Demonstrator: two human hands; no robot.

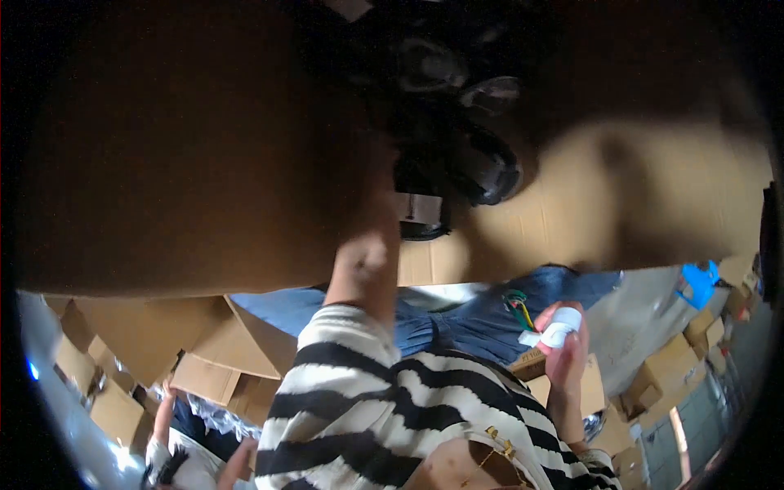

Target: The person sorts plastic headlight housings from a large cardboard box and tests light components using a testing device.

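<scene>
My left forearm [362, 273] reaches up and away into the deep shadow of a large cardboard box [180, 163]. The hand at its end is too dark for me to make out its fingers. Next to that arm lie several black, shoe-like things [488, 167], some with glossy parts. One of them carries a small pale tag [420, 207]. Lower right, outside the box, my right hand [565, 353] is closed around a white roll [563, 325], perhaps of labels or tape, with a short loose end sticking out on its left.
Below the box edge show blue jeans [482, 314] and a green looped cord [517, 309]. Open cartons [208, 347] stand at lower left, where another person's arm [163, 412] reaches among them. More cartons [665, 371] and a blue thing [698, 283] are at right.
</scene>
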